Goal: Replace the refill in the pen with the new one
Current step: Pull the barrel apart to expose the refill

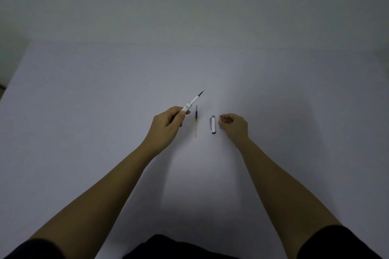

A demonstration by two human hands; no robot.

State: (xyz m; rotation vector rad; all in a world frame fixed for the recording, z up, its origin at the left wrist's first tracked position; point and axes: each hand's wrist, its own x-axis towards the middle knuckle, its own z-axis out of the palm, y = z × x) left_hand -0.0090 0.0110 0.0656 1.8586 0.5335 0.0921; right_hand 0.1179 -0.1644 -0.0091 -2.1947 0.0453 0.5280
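Pen point(190, 105) is sitting in the left hand point(168, 124), fingers wrapped shut around the white barrel, dark tip pointing up and away over the table point(84, 111). A refill seems to be seated in it, since a dark point is showing at the nose.

Loose refill point(196, 120) is lying flat on the table just right of that hand, roughly pointing away from the person, dark upper part, yellowish band, clear tail. Not touching anything.

Handling guess: both parts are looking light and thin. Refill tube is likely bending if pinched mid-length and rolling easily on the smooth top; best taken near the stiffer dark section, with tip kept clear of fingers. Barrel looks smooth, so a firm wrap near the grip end is making sense.

Cap point(213, 125) is lying right of the loose refill, clip on its left side, near the right hand point(233, 127). That hand is curled nearly closed, pinching something small and thin at the fingertips; can't tell what it is.

Nothing is blocking the path between pen and loose refill.
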